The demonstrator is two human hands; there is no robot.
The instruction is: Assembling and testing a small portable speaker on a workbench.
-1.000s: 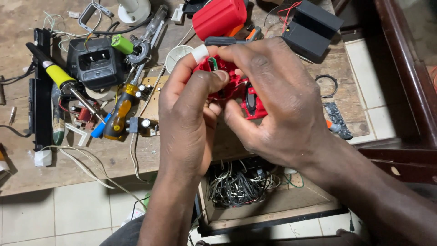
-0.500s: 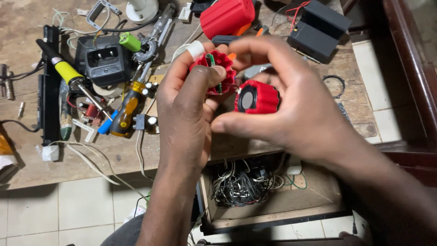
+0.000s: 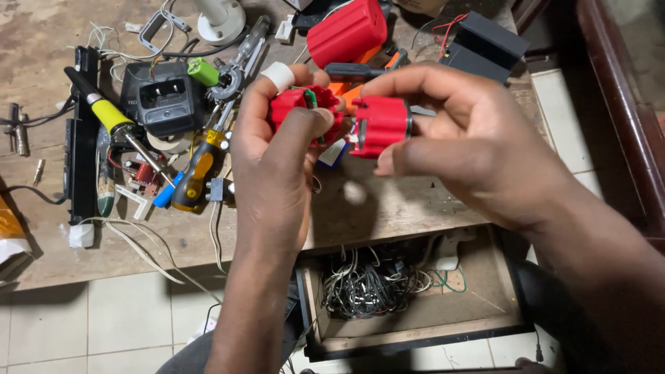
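Left hand (image 3: 277,159) grips a red part (image 3: 291,107) with a green bit; right hand (image 3: 478,145) pinches a red ribbed cylinder (image 3: 381,126) just beside it, both held above the bench (image 3: 55,242). Nearby lie a screwdriver (image 3: 197,170) and an open drawer (image 3: 409,291) of wires.

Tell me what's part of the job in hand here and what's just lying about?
In hand: left hand holds red part; right hand holds red cylinder.

Lying about: soldering iron, screwdriver, black charger, red housing, black box, drawer wires.
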